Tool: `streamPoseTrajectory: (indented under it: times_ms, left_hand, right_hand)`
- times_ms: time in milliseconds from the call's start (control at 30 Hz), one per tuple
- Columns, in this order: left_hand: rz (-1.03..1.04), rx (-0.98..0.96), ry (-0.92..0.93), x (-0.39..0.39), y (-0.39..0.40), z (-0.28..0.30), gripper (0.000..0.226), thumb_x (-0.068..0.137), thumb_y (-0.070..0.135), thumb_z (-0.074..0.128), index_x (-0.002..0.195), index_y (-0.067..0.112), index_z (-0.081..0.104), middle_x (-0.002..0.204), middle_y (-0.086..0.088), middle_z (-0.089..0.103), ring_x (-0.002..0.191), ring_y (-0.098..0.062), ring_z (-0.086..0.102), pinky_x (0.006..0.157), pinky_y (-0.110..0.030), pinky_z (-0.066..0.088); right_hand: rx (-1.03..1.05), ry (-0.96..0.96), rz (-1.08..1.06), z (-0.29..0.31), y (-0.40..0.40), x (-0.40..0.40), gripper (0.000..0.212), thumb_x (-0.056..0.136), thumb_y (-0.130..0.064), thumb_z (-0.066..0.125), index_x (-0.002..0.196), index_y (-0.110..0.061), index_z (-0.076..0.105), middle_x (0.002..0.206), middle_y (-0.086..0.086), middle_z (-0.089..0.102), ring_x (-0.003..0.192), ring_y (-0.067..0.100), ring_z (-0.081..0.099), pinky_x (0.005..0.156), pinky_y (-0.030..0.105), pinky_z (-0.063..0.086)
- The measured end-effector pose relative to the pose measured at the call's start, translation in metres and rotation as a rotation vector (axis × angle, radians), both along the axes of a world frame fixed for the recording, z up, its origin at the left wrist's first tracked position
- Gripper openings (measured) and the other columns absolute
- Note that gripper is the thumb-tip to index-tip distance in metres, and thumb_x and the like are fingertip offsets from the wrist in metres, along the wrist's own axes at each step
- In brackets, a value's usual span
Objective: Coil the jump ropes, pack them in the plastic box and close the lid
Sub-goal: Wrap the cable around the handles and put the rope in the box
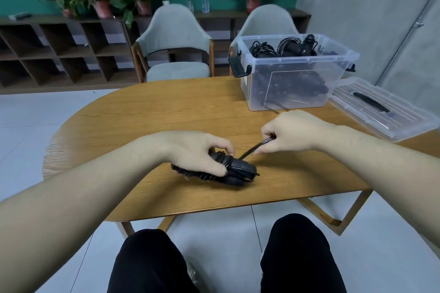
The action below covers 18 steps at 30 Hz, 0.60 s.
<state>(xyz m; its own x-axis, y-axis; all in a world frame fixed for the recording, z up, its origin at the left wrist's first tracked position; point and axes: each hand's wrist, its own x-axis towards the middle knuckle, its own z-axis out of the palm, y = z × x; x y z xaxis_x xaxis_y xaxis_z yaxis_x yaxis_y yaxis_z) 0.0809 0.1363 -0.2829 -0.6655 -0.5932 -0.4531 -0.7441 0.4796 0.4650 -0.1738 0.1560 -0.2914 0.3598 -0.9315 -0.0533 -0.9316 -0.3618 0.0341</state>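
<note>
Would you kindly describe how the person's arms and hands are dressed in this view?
Both forearms are bare with no sleeves in view. The left hand and right hand wear no gloves, and no rings, watch or bracelets show. The only clothing visible is black trousers.

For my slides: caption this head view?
Left hand holds a jump rope; right hand winds its cord.

Bare table (147, 121) lies left of the hands; open box (297, 78) and lid (381, 107) stand right.
</note>
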Motion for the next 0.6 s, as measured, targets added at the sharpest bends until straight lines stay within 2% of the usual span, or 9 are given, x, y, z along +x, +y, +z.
streamPoseTrajectory:
  times_ms: [67,133,200,267,333,367,467,533,600]
  left_hand:
    - [-0.071,-0.325,-0.189,-0.005,0.001,0.002,0.031,0.084,0.057,0.060,0.113,0.048,0.050,0.076,0.012,0.062,0.063,-0.006,0.058,0.065,-0.031,0.047]
    - [-0.056,-0.518,-0.281,-0.010,0.001,-0.001,0.039,0.084,0.063,0.055,0.113,0.039,0.047,0.079,0.011,0.057,0.074,-0.017,0.056,0.066,-0.033,0.044]
    - [0.051,-0.615,-0.239,-0.011,-0.002,-0.007,0.043,0.084,0.063,0.054,0.111,0.032,0.043,0.078,0.008,0.054,0.077,-0.025,0.055,0.069,-0.035,0.047]
    - [0.215,-0.634,-0.093,-0.010,-0.005,-0.011,0.051,0.086,0.060,0.053,0.127,0.033,0.039,0.077,0.007,0.054,0.076,-0.027,0.056,0.069,-0.037,0.049]
    - [0.310,-0.595,-0.010,-0.008,-0.010,-0.012,0.068,0.089,0.060,0.050,0.149,0.047,0.022,0.085,0.005,0.059,0.081,-0.027,0.059,0.071,-0.036,0.048]
    - [0.338,-0.554,0.011,-0.008,-0.011,-0.013,0.069,0.090,0.061,0.049,0.151,0.055,0.017,0.092,0.004,0.062,0.085,-0.026,0.060,0.074,-0.035,0.050]
    - [0.475,-0.346,0.249,-0.006,-0.014,-0.014,0.045,0.092,0.054,0.051,0.136,0.057,0.040,0.102,0.004,0.071,0.085,-0.027,0.069,0.080,-0.040,0.059]
    - [0.601,-0.127,0.499,-0.005,-0.012,-0.015,0.032,0.095,0.044,0.056,0.126,0.050,0.046,0.096,-0.007,0.073,0.076,-0.039,0.072,0.069,-0.052,0.063]
    - [0.695,0.076,0.643,-0.006,-0.009,-0.015,0.029,0.097,0.040,0.057,0.124,0.047,0.046,0.100,-0.016,0.073,0.070,-0.040,0.072,0.059,-0.053,0.062]
  right_hand:
    - [-0.066,0.022,0.003,0.006,-0.002,0.009,0.050,0.084,-0.073,0.053,0.069,-0.026,0.051,0.061,-0.009,0.055,0.062,0.004,0.048,0.053,0.027,0.033]
    - [-0.116,-0.040,-0.028,0.014,-0.001,0.018,0.045,0.087,-0.070,0.053,0.068,-0.029,0.049,0.063,-0.010,0.055,0.064,0.005,0.050,0.054,0.027,0.034]
    - [-0.175,-0.127,-0.059,0.019,0.002,0.028,0.042,0.090,-0.066,0.052,0.069,-0.030,0.048,0.064,-0.009,0.056,0.064,0.008,0.051,0.054,0.028,0.036]
    - [-0.224,-0.218,-0.072,0.021,0.006,0.035,0.037,0.093,-0.062,0.050,0.075,-0.031,0.051,0.065,-0.010,0.056,0.063,0.008,0.053,0.054,0.028,0.036]
    - [-0.228,-0.311,-0.078,0.019,0.011,0.040,0.031,0.096,-0.058,0.048,0.083,-0.032,0.056,0.064,-0.010,0.057,0.062,0.007,0.054,0.052,0.029,0.036]
    - [-0.217,-0.345,-0.071,0.016,0.015,0.043,0.029,0.098,-0.055,0.046,0.087,-0.032,0.058,0.063,-0.010,0.057,0.060,0.006,0.054,0.052,0.029,0.037]
    - [-0.152,-0.436,-0.058,-0.001,0.024,0.047,0.027,0.102,-0.049,0.041,0.103,-0.031,0.062,0.066,-0.012,0.059,0.062,0.009,0.056,0.057,0.033,0.044]
    - [-0.110,-0.479,-0.057,-0.013,0.029,0.046,0.029,0.104,-0.046,0.037,0.112,-0.033,0.061,0.066,-0.016,0.059,0.062,0.003,0.055,0.059,0.032,0.042]
    - [-0.069,-0.518,-0.055,-0.022,0.032,0.042,0.027,0.106,-0.044,0.033,0.117,-0.039,0.058,0.063,-0.030,0.057,0.059,-0.004,0.053,0.056,0.022,0.034]
